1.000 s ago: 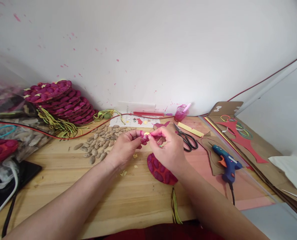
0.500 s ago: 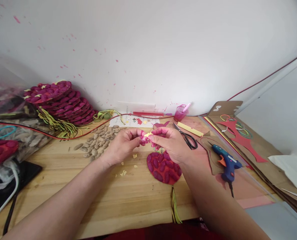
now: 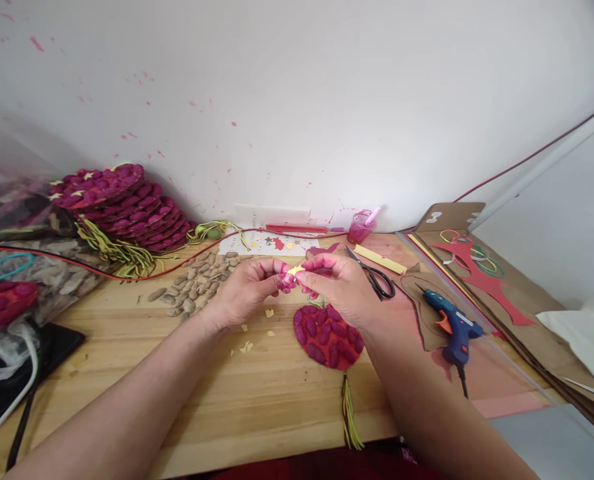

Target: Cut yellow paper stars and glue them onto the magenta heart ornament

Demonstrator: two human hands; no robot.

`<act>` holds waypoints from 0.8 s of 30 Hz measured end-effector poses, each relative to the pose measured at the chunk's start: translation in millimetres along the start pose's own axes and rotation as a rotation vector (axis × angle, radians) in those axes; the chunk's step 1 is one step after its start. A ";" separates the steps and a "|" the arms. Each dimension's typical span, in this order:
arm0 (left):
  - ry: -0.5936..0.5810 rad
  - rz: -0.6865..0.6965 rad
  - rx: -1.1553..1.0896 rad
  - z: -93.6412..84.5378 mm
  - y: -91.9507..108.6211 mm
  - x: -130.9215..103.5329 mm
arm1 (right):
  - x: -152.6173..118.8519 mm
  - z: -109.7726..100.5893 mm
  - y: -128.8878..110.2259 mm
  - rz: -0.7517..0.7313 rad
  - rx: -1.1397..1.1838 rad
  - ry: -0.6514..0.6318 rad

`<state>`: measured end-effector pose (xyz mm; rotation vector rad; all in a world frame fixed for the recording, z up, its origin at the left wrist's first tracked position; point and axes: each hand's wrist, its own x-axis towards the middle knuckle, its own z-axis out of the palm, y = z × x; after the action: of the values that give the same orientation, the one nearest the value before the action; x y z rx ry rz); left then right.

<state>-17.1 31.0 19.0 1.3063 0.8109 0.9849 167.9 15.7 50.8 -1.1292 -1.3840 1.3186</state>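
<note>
Between the fingertips of both hands is a small yellow paper star (image 3: 295, 270), partly covered by the fingers. My left hand (image 3: 249, 290) pinches it from the left, and my right hand (image 3: 341, 283) pinches it from the right. Pink dye stains the fingertips of both. Just below my right hand lies a round red disc (image 3: 327, 337) covered with magenta-dyed peanuts, its yellow-green tassel (image 3: 349, 413) hanging toward the table's front edge. My right wrist hides part of the disc's edge. Small yellow paper scraps (image 3: 247, 347) are scattered on the wood below my left hand.
Undyed peanuts (image 3: 201, 283) are heaped behind my left hand. Black-handled scissors (image 3: 379, 283), a yellow paper strip (image 3: 379, 259) and a blue glue gun (image 3: 454, 327) lie to the right. A stack of peanut discs (image 3: 127, 207) stands back left; a pink cup (image 3: 361, 228) is by the wall.
Both hands stay in nearly the same place. The fingers have shifted slightly around the yellow star, and more of its points show now.
</note>
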 end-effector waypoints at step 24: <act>0.075 -0.029 -0.022 5.9 3.9 -1.3 | -0.7 8.4 5.3 -0.173 -0.279 0.219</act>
<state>-12.7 27.4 23.5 1.2418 0.8719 1.0224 160.0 13.6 45.2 -1.2650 -1.4941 0.8702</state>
